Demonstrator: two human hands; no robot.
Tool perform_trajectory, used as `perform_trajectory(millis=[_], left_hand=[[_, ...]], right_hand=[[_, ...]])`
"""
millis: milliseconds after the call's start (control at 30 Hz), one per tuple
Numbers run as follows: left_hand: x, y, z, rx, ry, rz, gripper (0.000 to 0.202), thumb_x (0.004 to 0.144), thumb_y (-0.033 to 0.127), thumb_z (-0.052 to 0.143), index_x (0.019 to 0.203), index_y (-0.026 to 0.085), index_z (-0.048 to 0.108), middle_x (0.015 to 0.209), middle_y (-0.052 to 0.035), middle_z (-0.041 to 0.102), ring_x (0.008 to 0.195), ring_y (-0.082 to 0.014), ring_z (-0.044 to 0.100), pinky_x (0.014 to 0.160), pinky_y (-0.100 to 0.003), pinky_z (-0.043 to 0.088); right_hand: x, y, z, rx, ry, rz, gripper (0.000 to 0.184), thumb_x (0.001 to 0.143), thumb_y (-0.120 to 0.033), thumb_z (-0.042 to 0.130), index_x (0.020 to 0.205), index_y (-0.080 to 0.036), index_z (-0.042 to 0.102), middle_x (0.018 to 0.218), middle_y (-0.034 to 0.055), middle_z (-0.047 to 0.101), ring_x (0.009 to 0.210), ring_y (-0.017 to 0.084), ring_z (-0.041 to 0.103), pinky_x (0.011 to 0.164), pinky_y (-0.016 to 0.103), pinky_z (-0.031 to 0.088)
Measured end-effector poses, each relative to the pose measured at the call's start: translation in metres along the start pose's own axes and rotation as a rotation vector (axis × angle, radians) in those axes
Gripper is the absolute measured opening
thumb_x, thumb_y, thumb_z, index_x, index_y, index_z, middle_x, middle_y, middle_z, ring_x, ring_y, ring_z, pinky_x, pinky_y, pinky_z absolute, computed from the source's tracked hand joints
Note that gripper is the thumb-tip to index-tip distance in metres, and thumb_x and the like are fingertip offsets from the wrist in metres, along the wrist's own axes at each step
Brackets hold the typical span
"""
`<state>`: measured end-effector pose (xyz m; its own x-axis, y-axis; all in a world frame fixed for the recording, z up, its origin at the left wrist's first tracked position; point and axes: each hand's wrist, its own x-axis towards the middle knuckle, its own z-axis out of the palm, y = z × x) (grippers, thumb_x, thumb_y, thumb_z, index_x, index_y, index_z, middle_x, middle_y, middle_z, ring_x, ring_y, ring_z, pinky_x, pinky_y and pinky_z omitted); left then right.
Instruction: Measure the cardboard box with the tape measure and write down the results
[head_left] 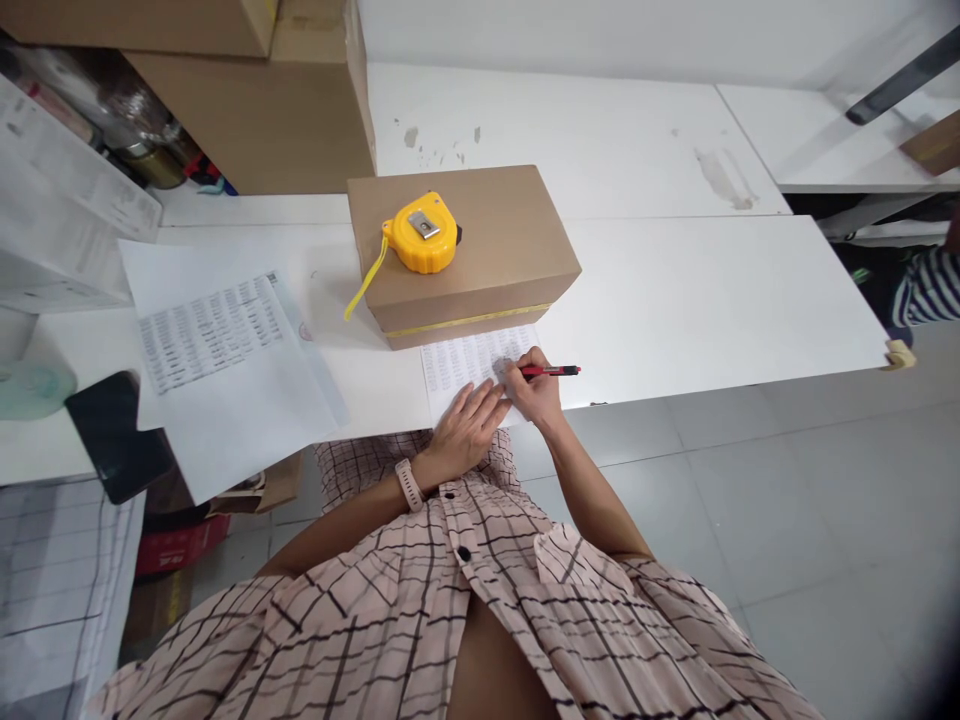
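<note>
My right hand (534,390) is closed around a red and black pen (553,371), its tip end down at a printed sheet (455,362). My left hand (471,428) lies flat on the near part of that sheet, fingers stretched out, a pale watch band on the wrist. The sheet's far edge meets the foot of a brown cardboard box (495,225) sealed with yellow tape. On top of the box, toward its left, rests a yellow tape measure (424,235) with a yellow strap hanging over the front. The pen's tip is hidden by my fingers.
Left on the white table (697,290) lie printed papers (225,420) and a dark phone (120,435) that overhangs the edge. Larger cardboard boxes (277,120) stand at the back left. At the far right, part of another person in a striped sleeve (928,288) shows.
</note>
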<state>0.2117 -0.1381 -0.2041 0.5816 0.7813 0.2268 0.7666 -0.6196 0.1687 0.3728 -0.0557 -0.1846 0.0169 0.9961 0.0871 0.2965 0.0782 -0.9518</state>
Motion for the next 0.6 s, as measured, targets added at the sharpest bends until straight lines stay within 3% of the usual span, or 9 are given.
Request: perform_trajectory(millis=[600], left_hand=[[0.0004, 0.0000, -0.0011, 0.014, 0.008, 0.003, 0.055, 0.098, 0.021, 0.048, 0.151, 0.009, 0.046, 0.159, -0.0159, 0.047, 0.153, -0.0313, 0.035, 0.127, -0.053, 0.028]], right_hand=[[0.0004, -0.0019, 0.0006, -0.002, 0.002, 0.010, 0.030, 0.082, -0.027, 0.065, 0.068, -0.025, 0.039, 0.059, -0.0071, 0.036, 0.055, 0.011, 0.036, 0.052, 0.027, 0.032]])
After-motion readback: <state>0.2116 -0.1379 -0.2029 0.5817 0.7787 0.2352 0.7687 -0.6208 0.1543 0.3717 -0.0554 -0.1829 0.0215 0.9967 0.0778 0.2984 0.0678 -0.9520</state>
